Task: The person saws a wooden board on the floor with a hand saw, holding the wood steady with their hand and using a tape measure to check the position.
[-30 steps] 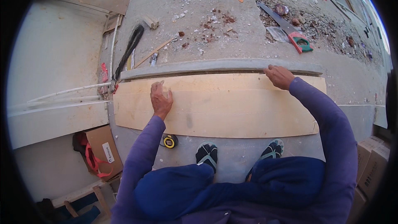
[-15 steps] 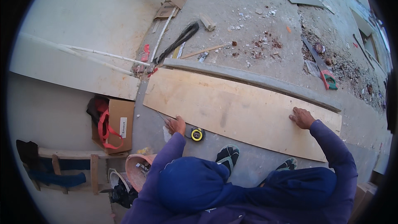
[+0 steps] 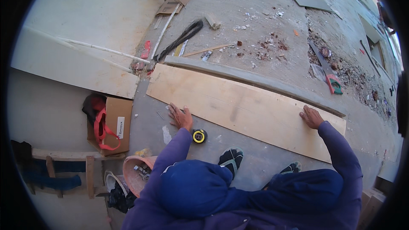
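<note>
**Board pinned at both ends**

Since the earlier frame our left hand (image 3: 181,117) has slid off the middle of the board (image 3: 247,113) to its near edge, and the view has swung left, so the board now runs slantwise.

We keep the board flat on the concrete floor (image 3: 255,12), its far edge against a grey strip (image 3: 255,83). Our left hand lies open, fingers spread, on the near left edge; our right hand (image 3: 311,117) rests open and flat near the right end. Neither grips anything. Placed well apart like this, the hands seem to steady the long board against sliding.

A yellow tape measure (image 3: 199,136) sits on the floor just beside the left hand, within easy reach. Our feet (image 3: 232,157) stand just short of the board.

Farther out, a cardboard box (image 3: 115,123) with red straps lies to the left, and a handsaw (image 3: 328,70) rests among rubble beyond the right end.
</note>
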Demonstrator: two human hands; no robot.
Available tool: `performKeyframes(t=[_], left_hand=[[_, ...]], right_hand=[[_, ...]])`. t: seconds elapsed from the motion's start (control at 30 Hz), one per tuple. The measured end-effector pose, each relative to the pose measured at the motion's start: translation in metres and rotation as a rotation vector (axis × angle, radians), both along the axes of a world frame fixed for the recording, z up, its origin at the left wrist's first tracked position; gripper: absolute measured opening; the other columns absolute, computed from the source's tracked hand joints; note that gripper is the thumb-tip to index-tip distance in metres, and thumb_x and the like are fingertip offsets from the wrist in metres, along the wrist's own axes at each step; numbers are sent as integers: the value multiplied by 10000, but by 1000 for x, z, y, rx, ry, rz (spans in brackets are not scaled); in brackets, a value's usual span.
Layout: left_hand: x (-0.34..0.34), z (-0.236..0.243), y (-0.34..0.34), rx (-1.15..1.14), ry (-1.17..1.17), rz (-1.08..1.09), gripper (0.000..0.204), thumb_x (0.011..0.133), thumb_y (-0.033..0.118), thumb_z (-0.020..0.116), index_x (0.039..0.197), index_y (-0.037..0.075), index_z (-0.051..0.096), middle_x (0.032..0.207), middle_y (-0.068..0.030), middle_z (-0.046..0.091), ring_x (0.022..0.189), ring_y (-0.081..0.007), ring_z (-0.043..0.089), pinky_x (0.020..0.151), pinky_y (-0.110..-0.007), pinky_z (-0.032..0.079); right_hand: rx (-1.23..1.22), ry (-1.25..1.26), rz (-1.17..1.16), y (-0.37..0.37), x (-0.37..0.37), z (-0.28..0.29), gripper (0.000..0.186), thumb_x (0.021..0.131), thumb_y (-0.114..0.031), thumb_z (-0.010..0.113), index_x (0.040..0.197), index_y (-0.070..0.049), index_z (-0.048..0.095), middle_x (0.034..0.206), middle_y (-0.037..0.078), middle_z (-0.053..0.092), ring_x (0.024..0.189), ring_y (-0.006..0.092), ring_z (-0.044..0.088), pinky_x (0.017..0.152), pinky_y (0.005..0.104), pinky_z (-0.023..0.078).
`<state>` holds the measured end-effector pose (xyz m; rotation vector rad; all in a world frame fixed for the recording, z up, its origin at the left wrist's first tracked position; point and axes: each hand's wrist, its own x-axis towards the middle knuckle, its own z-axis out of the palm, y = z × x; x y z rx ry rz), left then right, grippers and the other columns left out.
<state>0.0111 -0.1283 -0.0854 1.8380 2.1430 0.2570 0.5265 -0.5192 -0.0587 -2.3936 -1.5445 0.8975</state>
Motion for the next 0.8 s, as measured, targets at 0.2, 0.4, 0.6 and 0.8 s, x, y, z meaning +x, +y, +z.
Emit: performKeyframes(t=[0.2,0.4,0.6,0.8], left_hand=[[-7,-29,1,-44,142,-109,709,1124,476,398,1748,226,172,1822,-142,109,1635,-504,157,1224,-792,179],[-13,-40,6,-6,288,-135,699,1136,506,347,1752,256,133,1819,-146,120,1623,-507,204,1188,-801,249],[-44,-39,64,259,320,-238,699,1142,477,329,1747,171,159,1794,-217,177,1614,-481,255,1280,-645,238],[-23,-45,36,133,383,-262,708,1148,451,330,1735,84,178,1763,-267,231,1625,-433,252,1297,-587,214]], right_hand=[[42,49,-64,-2,21,-14,475,1088,-430,556,1275,7,570,1219,290,698,1165,485,662,999,552,504],[-131,-35,-199,15,9,6,527,1054,-569,575,1266,-90,635,1272,188,710,1236,380,675,1005,629,457],[236,-178,-176,93,-54,17,473,1074,-464,577,1328,-66,615,1344,242,643,1312,399,609,1030,621,437],[102,-97,-187,94,-68,-23,390,1049,-402,621,1279,-88,647,1223,215,672,1206,372,650,937,575,478]])
